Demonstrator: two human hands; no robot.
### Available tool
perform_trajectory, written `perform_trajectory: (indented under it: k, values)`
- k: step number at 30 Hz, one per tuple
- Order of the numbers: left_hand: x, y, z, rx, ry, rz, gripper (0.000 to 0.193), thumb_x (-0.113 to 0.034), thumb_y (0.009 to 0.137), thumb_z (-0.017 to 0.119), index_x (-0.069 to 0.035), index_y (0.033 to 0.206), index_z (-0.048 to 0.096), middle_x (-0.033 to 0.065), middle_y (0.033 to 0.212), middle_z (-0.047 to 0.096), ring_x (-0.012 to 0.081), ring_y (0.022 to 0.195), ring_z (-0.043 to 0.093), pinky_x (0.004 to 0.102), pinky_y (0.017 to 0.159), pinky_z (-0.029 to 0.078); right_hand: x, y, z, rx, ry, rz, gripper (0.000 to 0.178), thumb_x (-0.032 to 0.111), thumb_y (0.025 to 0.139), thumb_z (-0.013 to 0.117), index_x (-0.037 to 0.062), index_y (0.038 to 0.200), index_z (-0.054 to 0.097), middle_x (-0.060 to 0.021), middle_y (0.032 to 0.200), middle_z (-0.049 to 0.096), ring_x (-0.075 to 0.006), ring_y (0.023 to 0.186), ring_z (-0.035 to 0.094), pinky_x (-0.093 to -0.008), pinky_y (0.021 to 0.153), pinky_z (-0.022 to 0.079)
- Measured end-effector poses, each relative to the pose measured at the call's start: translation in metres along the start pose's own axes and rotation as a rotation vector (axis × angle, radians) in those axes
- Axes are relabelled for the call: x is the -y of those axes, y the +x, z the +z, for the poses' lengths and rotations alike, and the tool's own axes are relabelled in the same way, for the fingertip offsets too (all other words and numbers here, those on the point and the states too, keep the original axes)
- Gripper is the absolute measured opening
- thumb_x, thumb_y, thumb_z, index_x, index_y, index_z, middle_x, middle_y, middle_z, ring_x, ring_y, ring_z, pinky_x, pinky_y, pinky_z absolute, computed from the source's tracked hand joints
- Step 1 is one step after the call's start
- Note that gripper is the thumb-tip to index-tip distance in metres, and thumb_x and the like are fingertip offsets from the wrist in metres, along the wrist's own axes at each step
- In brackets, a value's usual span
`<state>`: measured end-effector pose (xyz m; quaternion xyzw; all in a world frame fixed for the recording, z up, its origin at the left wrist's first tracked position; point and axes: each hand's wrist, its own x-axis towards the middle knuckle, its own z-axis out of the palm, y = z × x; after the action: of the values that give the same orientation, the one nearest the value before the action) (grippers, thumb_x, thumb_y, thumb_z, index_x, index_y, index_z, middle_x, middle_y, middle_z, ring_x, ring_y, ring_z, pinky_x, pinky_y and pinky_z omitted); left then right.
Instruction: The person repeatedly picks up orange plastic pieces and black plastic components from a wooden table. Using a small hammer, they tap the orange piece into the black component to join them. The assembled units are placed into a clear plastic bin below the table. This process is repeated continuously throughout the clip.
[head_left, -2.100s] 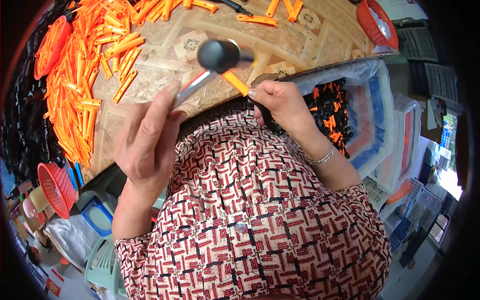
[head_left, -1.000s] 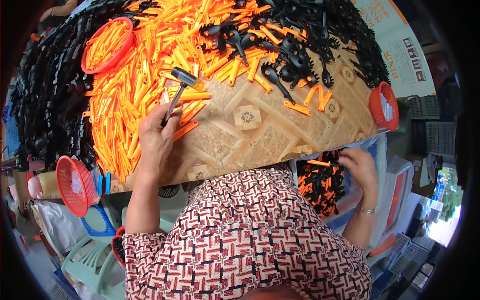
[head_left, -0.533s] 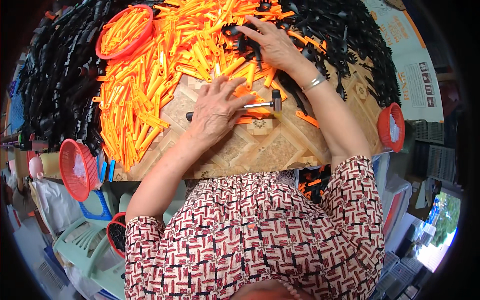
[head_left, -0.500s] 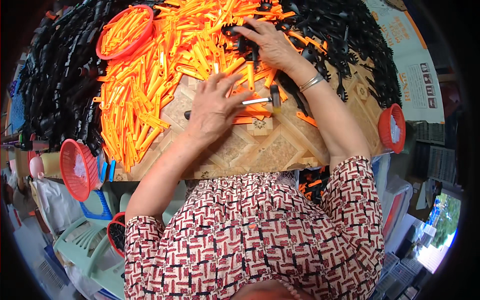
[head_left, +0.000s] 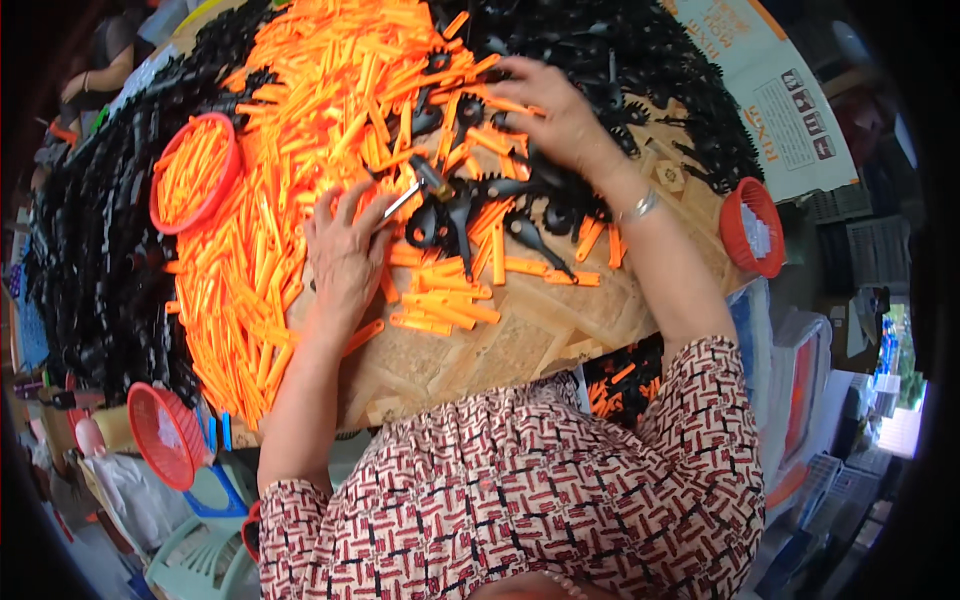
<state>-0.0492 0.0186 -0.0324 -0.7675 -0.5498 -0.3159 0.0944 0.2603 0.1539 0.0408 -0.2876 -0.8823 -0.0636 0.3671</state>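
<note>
My left hand (head_left: 345, 250) grips a small hammer (head_left: 432, 180), its handle under my palm and its metal shaft and dark head sticking out past my spread fingers. Around and beneath that hand lies a big heap of orange plastic strips (head_left: 330, 110) with a hole at one end. My right hand (head_left: 560, 118) has its fingers apart over mixed orange and black pieces at the far side. Between the hands are several black plastic pieces (head_left: 455, 225) with round toothed heads and tapered handles. Nothing held shows in my right hand.
Black parts lie in piles at the left (head_left: 95, 270) and the far right (head_left: 640, 40). A red bowl (head_left: 236, 165) of orange strips sits on the left. Red baskets hang at the left (head_left: 150, 455) and right (head_left: 735, 235) edges. Another person's arm (head_left: 105, 75) shows top left.
My view has turned and shifted. The left hand and hammer have moved left and farther away. Several black pieces now lie nearer, between my hands; the right hand has moved off them.
</note>
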Motion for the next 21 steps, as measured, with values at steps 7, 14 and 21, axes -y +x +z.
perform_trajectory:
  k: [7,14,21]
  values:
    - [-0.040,0.003,-0.030,-0.145,0.033,0.113,0.039,-0.022,0.084,0.076,-0.018,0.122,0.068,0.0040,0.134,0.060,0.0354,0.125,0.050,0.0471,0.100,0.042,-0.153,0.106,-0.159,-0.252,-0.666,0.516,0.080,0.078,0.084,0.057,0.0304,0.148,0.050,-0.0107,0.161,0.035,-0.0381,0.146,0.035,-0.0674,0.113,0.030]
    - [-0.048,-0.012,-0.080,-0.100,-0.006,0.146,0.040,-0.024,0.079,0.080,-0.019,0.118,0.072,0.0021,0.132,0.062,0.0353,0.123,0.052,0.0467,0.099,0.042,-0.104,0.226,-0.264,-0.216,-0.549,0.684,0.045,0.038,0.081,0.070,0.0198,0.122,0.063,-0.0114,0.141,0.055,-0.0385,0.142,0.041,-0.0517,0.112,0.037]
    - [-0.033,0.002,-0.050,-0.013,-0.036,0.131,0.040,-0.026,0.076,0.083,-0.022,0.114,0.076,0.0014,0.130,0.065,0.0348,0.122,0.052,0.0462,0.095,0.042,-0.284,0.168,-0.213,0.012,-0.418,0.758,0.099,0.071,0.080,0.066,0.0041,0.149,0.046,-0.0227,0.156,0.042,-0.0352,0.149,0.031,-0.0399,0.123,0.022]
